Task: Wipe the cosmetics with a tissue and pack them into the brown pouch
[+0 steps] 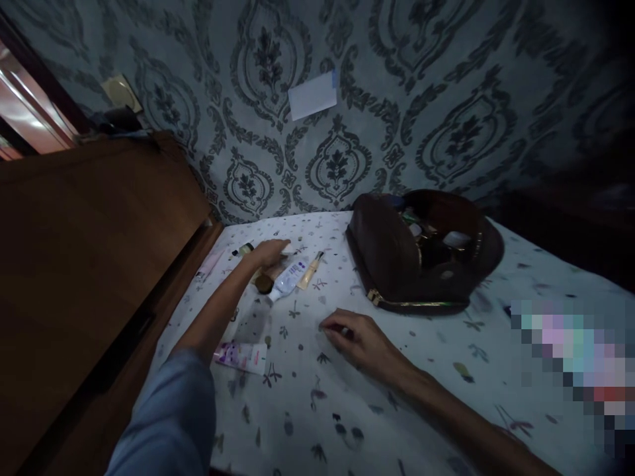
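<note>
My left hand (pixel 270 253) reaches over a small group of toiletries near the wall. Its index finger is stretched out, and a small white item (pixel 289 249) shows beside the fingertips. The other fingers are partly hidden. Close to that hand lie a pale tube with blue print (pixel 288 277), a slim yellowish tube with a dark end (pixel 311 271) and a round brown cap (pixel 264 284). My right hand (pixel 354 336) hovers low over or rests on the sheet, its thumb and index finger curled together with nothing visible between them.
A brown zip bag (pixel 397 258) stands unzipped on the right, small items inside. A purple-and-white tube (pixel 241 357) lies beside my left forearm, and a pink tube (pixel 209 264) near the wooden panel (pixel 99 251). The patterned wall (pixel 337 165) bounds the back.
</note>
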A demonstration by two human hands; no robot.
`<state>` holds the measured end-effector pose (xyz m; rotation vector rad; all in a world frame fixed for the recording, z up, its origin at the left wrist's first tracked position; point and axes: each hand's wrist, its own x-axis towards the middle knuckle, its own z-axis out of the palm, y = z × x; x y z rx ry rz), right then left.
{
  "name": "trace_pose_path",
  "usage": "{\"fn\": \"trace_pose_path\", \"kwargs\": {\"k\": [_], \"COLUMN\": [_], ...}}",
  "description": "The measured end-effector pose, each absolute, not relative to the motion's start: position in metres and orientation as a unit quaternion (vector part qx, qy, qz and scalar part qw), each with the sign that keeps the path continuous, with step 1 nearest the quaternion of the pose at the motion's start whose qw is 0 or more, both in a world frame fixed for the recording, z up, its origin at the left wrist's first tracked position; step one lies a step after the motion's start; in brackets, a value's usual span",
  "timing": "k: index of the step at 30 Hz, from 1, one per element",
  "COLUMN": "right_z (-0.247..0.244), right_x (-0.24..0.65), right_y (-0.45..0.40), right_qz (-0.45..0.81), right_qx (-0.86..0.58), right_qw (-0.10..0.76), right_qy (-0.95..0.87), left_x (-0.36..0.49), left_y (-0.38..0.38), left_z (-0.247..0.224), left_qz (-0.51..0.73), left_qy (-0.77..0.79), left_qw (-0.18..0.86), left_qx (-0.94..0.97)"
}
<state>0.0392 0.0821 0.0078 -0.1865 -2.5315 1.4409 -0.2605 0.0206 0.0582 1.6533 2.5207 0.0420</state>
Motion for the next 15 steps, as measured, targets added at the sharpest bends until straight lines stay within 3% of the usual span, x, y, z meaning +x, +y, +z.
{"fn": "trace_pose_path", "kwargs": {"k": [4, 6, 8, 11, 15], "right_z": [0.005, 0.008, 0.012, 0.013, 0.004], "right_x": [0.036, 0.033, 0.031, 0.03, 0.034], "right_y": [0.079, 0.075, 0.069, 0.057, 0.045], "right_qz": [0.622, 0.679, 0.717, 0.759, 0.804], "right_qx": [-0.131, -0.154, -0.154, -0.138, -0.131], "right_qw": [0.093, 0.112, 0.143, 0.154, 0.134], "right_qy": [-0.767, -0.709, -0.665, -0.617, -0.564], "left_x": [-0.23, -0.202, -0.167, -0.115, -0.077], "left_y": [0.011, 0.008, 0.004, -0.005, -0.021], "left_z": [0.074, 0.074, 0.067, 0.05, 0.036], "left_qz": [0.215, 0.432, 0.581, 0.629, 0.625], "left_qy": [0.816, 0.755, 0.675, 0.632, 0.669], "left_qw": [-0.003, 0.042, 0.152, 0.271, 0.198], "left_qx": [0.537, 0.491, 0.429, 0.362, 0.351]}}
